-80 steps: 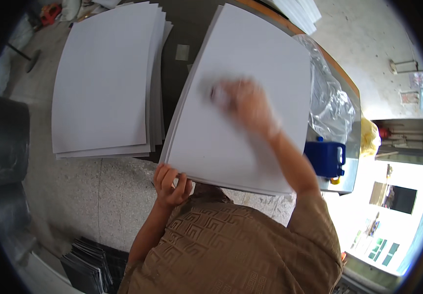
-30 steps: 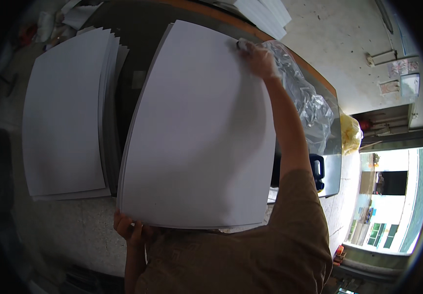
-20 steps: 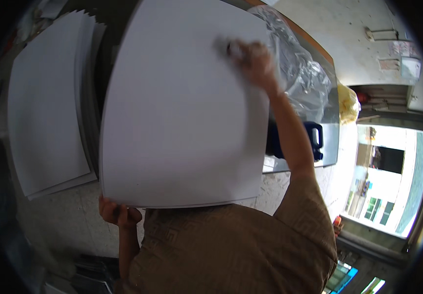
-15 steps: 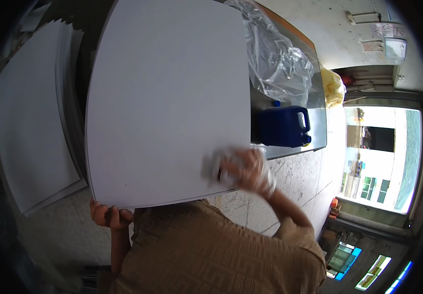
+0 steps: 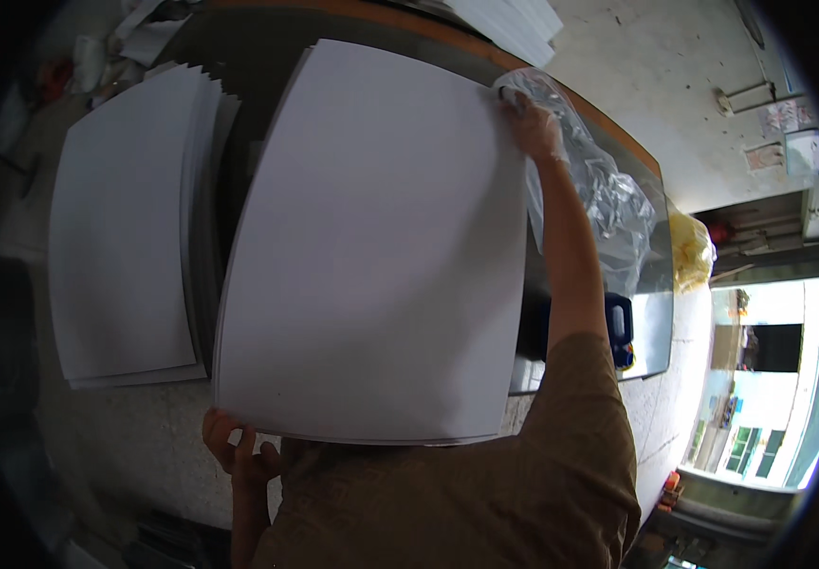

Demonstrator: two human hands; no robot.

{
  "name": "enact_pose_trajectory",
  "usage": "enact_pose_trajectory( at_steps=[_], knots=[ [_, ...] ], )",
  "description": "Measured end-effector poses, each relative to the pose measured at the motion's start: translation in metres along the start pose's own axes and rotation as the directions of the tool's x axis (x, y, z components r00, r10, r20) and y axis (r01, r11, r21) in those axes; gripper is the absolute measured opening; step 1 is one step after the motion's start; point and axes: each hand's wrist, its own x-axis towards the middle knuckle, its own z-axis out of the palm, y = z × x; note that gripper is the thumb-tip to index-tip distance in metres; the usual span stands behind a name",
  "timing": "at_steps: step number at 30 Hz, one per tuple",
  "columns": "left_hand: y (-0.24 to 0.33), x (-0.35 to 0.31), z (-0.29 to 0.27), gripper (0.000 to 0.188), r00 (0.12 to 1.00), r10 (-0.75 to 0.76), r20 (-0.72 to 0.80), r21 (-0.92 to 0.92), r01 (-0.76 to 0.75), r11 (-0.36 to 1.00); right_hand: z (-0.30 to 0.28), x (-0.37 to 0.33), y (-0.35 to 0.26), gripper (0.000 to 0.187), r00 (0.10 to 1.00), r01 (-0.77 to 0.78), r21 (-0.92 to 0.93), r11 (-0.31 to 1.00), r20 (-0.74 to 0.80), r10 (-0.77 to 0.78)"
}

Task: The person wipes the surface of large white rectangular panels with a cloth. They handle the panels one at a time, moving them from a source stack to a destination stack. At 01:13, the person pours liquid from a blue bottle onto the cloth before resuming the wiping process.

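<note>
On the dark counter [image 5: 267,57], the large white sheet [image 5: 381,256] lay atop its stack, long axis running from the person toward the far edge. The left hand [image 5: 237,450] pinched the near corner, fingers closed on it; the right hand [image 5: 533,128] gripped the far right corner beside crumpled clear plastic [image 5: 599,190]. Lifting both corners evenly would likely keep the sheet from creasing or dragging its neighbours.

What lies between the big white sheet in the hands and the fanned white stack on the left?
In the head view, only a dark strip of tabletop separates the white sheet from the fanned stack.
</note>
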Motion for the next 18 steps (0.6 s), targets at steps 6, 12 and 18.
enact_pose_trajectory(
  at_steps=[6, 12, 18],
  knots=[
    [0.024, 0.014, -0.010, 0.015, 0.977, -0.213, 0.027, 0.074, 0.211, 0.975, 0.012, 0.012, -0.001, 0.052, 0.998, -0.058, 0.047, 0.997, -0.001, 0.058],
    [0.042, 0.036, -0.026, 0.029, 0.926, -0.364, 0.100, 0.007, 0.365, 0.931, -0.068, -0.207, -0.054, 0.046, 0.953, 0.296, 0.103, 0.950, -0.096, -0.287],
    [0.043, 0.055, -0.052, 0.034, 0.922, -0.306, 0.238, -0.092, 0.334, 0.938, -0.142, -0.408, -0.110, 0.054, 0.990, -0.089, 0.211, 0.974, 0.128, 0.063]
  ],
)
